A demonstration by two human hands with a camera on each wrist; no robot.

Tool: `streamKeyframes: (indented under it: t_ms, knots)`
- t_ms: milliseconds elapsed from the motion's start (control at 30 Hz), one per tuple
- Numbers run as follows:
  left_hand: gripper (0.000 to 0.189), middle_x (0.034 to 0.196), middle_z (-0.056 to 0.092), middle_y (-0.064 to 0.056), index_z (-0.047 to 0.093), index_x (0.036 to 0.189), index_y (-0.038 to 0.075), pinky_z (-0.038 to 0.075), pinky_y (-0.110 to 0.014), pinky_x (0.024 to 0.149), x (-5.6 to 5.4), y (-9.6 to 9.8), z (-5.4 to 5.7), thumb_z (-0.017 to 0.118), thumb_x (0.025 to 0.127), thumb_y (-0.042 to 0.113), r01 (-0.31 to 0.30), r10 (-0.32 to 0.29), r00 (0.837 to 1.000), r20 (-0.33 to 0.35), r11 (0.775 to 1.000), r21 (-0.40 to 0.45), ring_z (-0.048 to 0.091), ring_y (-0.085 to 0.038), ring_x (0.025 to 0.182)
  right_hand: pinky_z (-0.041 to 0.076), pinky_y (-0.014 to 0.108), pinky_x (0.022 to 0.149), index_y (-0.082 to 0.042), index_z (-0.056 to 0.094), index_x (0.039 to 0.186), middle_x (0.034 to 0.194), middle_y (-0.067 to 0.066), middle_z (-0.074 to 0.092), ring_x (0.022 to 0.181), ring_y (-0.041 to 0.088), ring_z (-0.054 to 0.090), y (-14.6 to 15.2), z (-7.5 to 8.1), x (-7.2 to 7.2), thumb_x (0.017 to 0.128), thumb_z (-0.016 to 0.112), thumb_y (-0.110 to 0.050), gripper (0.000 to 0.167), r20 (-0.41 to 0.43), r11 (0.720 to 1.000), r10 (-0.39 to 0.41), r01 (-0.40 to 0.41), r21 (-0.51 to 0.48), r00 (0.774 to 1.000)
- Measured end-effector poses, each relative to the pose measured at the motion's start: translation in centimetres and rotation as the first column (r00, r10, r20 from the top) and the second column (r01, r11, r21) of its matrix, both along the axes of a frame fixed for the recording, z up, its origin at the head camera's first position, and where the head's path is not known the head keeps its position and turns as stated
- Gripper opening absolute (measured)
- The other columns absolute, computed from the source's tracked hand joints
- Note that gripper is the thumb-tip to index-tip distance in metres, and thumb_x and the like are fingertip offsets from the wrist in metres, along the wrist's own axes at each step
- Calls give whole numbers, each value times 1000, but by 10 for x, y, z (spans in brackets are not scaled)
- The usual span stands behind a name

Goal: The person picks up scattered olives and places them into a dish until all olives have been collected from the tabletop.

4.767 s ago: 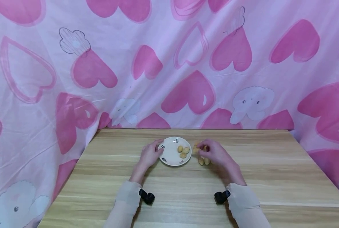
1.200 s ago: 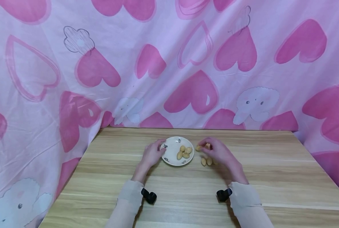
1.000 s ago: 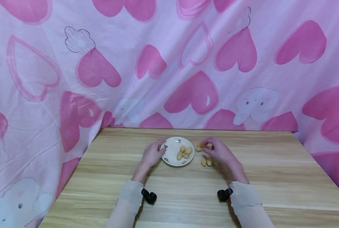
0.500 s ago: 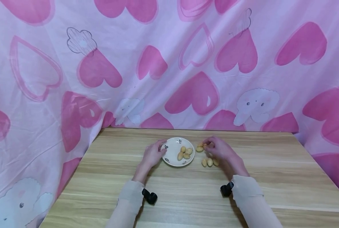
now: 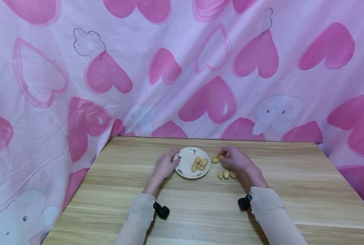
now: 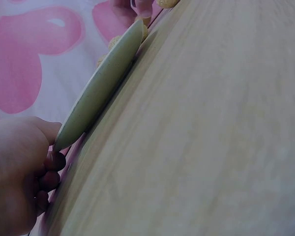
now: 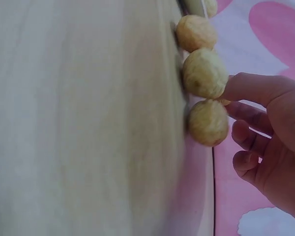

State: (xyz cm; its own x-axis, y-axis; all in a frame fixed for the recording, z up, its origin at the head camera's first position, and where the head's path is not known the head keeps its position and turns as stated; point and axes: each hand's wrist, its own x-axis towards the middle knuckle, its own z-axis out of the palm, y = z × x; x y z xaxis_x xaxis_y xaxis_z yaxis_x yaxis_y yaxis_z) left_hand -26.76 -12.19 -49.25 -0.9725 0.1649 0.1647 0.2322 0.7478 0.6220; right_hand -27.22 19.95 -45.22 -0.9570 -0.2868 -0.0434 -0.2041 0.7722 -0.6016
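Observation:
A small white plate (image 5: 186, 170) with dark motifs on its rim lies on the table. My left hand (image 5: 164, 166) holds its left edge, the thumb on the rim and the other fingers curled below, as the left wrist view shows. Several tan, oval, wrinkled nuts (image 5: 203, 162) lie on the plate's right side. To its right my right hand (image 5: 238, 160) pinches another nut (image 5: 221, 157) between thumb and forefinger, mostly hidden by the fingers. Beside it lies a loose nut (image 5: 215, 159). Three more nuts (image 5: 226, 174) form a row nearer to me.
The wooden table (image 5: 200, 211) ends at the back against a pink cloth (image 5: 169, 102) printed with hearts. A black wrist camera (image 5: 161, 210) is strapped to the left forearm, another camera (image 5: 244, 203) to the right one.
The plate now bears one more nut than in the oldest frame. My right hand has shifted slightly right, uncovering the near row of nuts. My left hand keeps its hold on the plate.

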Motion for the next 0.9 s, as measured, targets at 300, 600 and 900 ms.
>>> streamKeyframes:
  t_ms: [300, 600, 900]
  knots:
    - [47, 71, 54, 1, 58, 138, 14, 36, -40, 88, 0, 0, 0, 66, 94, 24, 3, -3, 1000, -4, 1000, 3, 52, -17, 73, 50, 45, 89, -14, 70, 110, 103, 2, 68, 97, 22, 62, -14, 12, 1, 91, 69, -16, 19, -119, 997, 54, -47, 53, 991]
    - [46, 71, 54, 2, 59, 137, 14, 37, -40, 85, 1, 0, -1, 66, 93, 24, 10, -10, 1000, -23, 1000, -4, 49, -15, 68, 51, 46, 92, -14, 72, 108, 103, 0, 69, 103, 22, 63, -35, 17, 4, 90, 72, -16, 19, -165, 993, 94, -80, 91, 982]
    - [46, 71, 54, 3, 58, 138, 14, 37, -40, 87, 1, 0, 0, 66, 93, 25, 8, -8, 1000, -18, 1000, -4, 50, -15, 69, 50, 43, 92, -14, 71, 111, 102, -2, 68, 101, 23, 63, -58, 26, 2, 90, 72, -18, 21, -183, 984, 163, -146, 100, 970]
